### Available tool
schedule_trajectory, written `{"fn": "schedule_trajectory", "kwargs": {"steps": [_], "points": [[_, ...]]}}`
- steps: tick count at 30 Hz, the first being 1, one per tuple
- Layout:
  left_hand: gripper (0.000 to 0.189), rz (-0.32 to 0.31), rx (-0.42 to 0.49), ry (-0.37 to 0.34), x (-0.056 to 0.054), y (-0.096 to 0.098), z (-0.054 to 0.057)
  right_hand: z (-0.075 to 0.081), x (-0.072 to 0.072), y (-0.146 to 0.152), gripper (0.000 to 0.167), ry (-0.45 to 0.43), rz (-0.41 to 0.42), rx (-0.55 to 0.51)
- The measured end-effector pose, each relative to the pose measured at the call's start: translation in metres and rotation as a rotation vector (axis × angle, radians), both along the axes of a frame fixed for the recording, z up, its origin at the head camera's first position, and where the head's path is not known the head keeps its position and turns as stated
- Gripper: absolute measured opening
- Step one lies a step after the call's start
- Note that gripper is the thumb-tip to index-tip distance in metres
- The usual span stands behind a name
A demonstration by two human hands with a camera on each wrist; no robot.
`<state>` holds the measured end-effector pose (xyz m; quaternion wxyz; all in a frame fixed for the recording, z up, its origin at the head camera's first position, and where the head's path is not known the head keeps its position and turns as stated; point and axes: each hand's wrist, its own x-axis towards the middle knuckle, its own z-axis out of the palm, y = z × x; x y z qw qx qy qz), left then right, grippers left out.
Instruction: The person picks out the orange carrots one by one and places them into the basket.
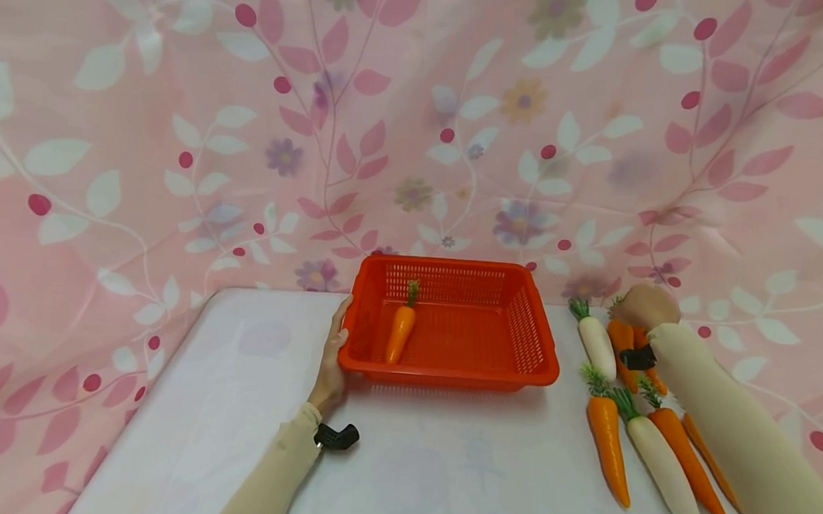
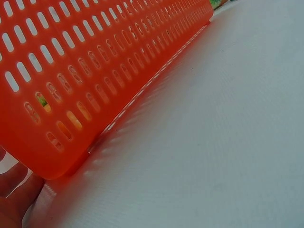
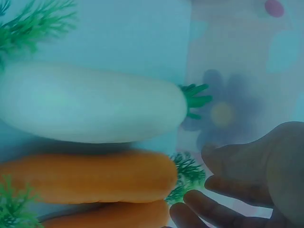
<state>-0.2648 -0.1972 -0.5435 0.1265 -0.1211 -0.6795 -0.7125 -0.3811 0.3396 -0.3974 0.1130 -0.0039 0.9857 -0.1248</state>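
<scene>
My left hand rests against the left outer side of a red plastic basket, fingers extended along it. Its fingers show at the basket's corner in the left wrist view. Inside the basket, a carrot with a green top lies toward the left. At the right, my right hand reaches over the leafy end of a carrot, thumb and fingers apart with nothing between them. Close beside that carrot lies a white radish; another carrot lies on its other side.
Nearer the front right, carrots and a second white radish lie in a loose row beneath the right forearm. The white table ends at a pink floral curtain behind the basket. Each wrist wears a small black camera mount.
</scene>
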Motion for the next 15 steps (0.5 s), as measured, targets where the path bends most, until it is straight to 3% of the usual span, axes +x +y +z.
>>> {"fn": "schedule_trajectory", "kwargs": {"steps": [8,15], "points": [[0.063,-0.004,-0.001,-0.019,0.001,0.001,0.0,-0.016,0.005,0.013,0.029,-0.04,-0.027,-0.045],[0.063,0.011,-0.012,-0.015,0.0,0.0,0.0,-0.021,0.008,0.015,0.033,-0.023,-0.047,-0.04]]}}
